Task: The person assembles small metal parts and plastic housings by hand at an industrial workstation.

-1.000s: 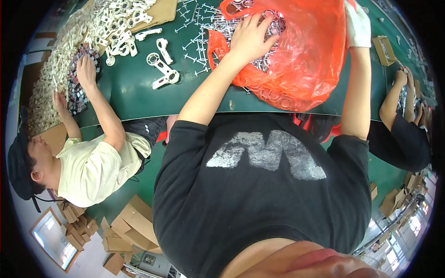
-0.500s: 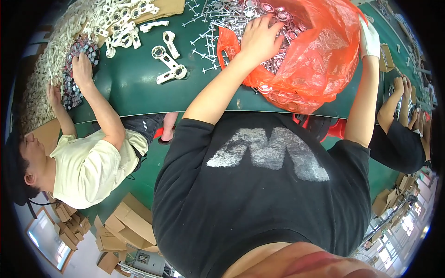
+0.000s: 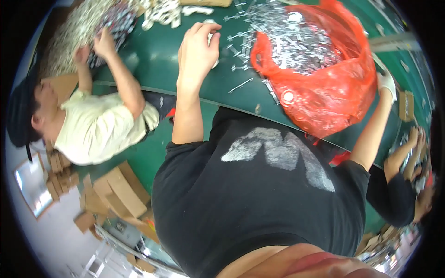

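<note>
My bare left hand [image 3: 199, 51] hovers over the green table with fingers bent and thumb apart. Beneath and beside it, white plastic parts [image 3: 213, 65] show only in small pieces; no firm grip on them is visible. A white glove covers my right hand [image 3: 386, 84], whose fingers are closed at the right edge of a red plastic bag [image 3: 331, 99]. Part of those fingers is hidden by the bag. The bag gapes toward the upper left, with many shiny metallic parts [image 3: 301, 48] in its mouth and spilling onto the table.
White plastic parts [image 3: 162, 13] lie along the far side beside brown cardboard [image 3: 213, 2]. At left, a co-worker [image 3: 104, 125] handles small dark parts near a big pale heap [image 3: 69, 37]. Another person [image 3: 394, 194] works at right, near a small cardboard box [image 3: 406, 105]. Cartons [image 3: 121, 190] stand behind.
My left hand has left the metallic parts in the bag and moved left over the white parts. My right hand stays by the bag's right side. The whole view has turned somewhat.
</note>
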Available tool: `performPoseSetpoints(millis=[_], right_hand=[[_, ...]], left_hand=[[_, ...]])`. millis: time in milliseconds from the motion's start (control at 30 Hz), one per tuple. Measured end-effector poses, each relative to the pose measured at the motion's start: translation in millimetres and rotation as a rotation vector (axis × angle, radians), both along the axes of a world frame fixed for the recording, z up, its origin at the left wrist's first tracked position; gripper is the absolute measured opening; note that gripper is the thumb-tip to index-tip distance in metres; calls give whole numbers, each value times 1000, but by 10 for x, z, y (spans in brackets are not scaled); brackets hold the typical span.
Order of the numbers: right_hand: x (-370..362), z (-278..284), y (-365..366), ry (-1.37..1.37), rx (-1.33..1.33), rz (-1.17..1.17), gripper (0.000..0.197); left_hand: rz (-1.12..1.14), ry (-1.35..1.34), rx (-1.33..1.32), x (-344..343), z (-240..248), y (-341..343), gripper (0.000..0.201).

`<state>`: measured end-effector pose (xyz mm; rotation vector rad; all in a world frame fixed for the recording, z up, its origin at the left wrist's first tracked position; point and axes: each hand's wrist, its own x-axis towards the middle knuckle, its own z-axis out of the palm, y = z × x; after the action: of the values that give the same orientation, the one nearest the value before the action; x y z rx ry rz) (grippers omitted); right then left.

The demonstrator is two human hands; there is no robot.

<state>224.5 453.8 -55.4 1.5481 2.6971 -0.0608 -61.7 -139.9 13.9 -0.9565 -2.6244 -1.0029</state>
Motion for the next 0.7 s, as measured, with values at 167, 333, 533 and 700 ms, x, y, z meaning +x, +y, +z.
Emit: performPoseSetpoints(millis=[167,333,533,700], right_hand=[[345,-328,802,-118,-198,13,56],[-195,524,-310,488,-18,19,59],[-542,1293,-2222,1106,-105,213,30],[-939,1240,-3401,757,-757,584,46]], left_hand=[[26,16,-116,134,-384,-612,35],[45,15,-153,386,-524,-607,39],[102,-300,128,385,-442,-235,28],[-174,-586,657,490,-10,513,26]])
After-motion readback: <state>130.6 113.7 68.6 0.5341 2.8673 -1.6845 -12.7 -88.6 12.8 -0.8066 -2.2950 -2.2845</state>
